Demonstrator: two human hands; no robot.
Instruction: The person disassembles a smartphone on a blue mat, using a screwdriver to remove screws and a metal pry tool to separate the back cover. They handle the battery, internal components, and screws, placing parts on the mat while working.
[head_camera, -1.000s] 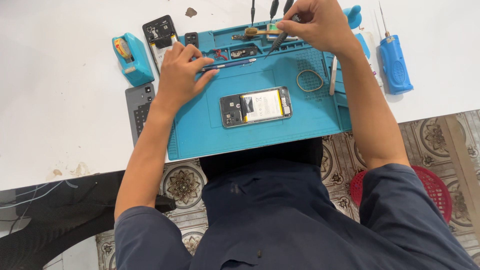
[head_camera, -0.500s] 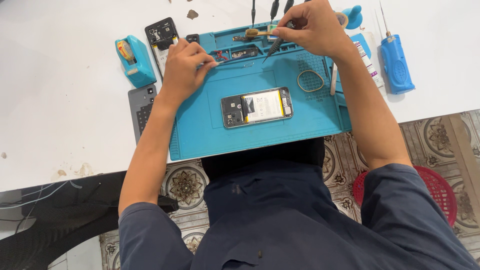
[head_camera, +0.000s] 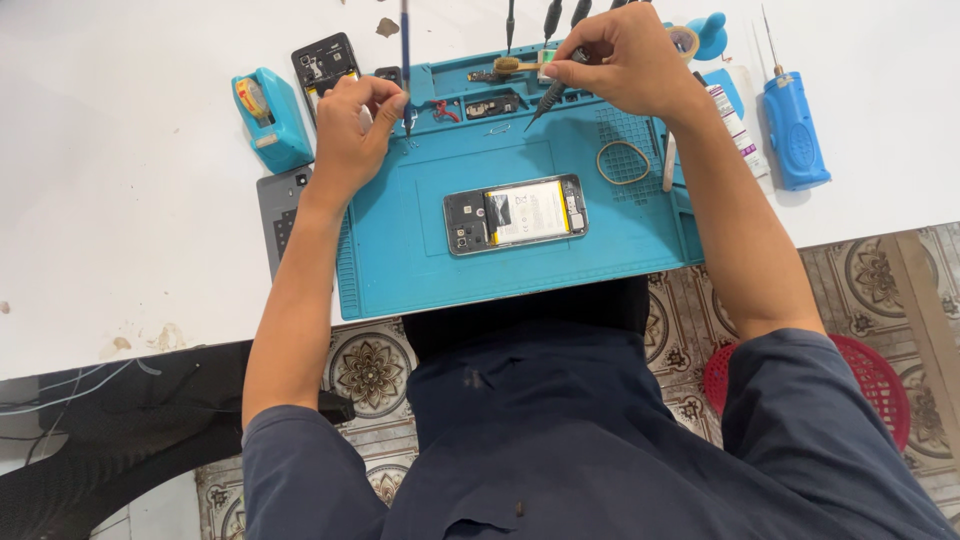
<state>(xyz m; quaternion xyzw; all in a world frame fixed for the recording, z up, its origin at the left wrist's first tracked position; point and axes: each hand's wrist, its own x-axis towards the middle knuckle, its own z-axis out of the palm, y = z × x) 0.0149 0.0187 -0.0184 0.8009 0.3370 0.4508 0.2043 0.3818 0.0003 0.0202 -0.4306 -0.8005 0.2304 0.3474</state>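
Note:
An opened phone (head_camera: 516, 214) with its battery showing lies in the middle of a blue work mat (head_camera: 400, 260). My left hand (head_camera: 352, 125) is at the mat's far left corner, pinching a thin blue-handled screwdriver (head_camera: 404, 50) that stands upright with its tip down by the mat's small trays. My right hand (head_camera: 622, 62) is at the mat's far edge, gripping a dark-handled screwdriver (head_camera: 548, 98) that slants toward the trays, next to a small brush (head_camera: 510, 65).
A teal tape dispenser (head_camera: 268, 118), a phone back frame (head_camera: 325, 60) and a grey phone part (head_camera: 280, 215) lie left of the mat. A rubber band (head_camera: 623, 162) rests on the mat. A blue electric screwdriver (head_camera: 793, 130) and a tube (head_camera: 735, 125) lie to the right. A red basket (head_camera: 870, 375) stands on the tiled floor.
My left hand has closed and lifted the thin blue screwdriver from lying on the mat to upright. My right hand has stayed at the far edge with its tool.

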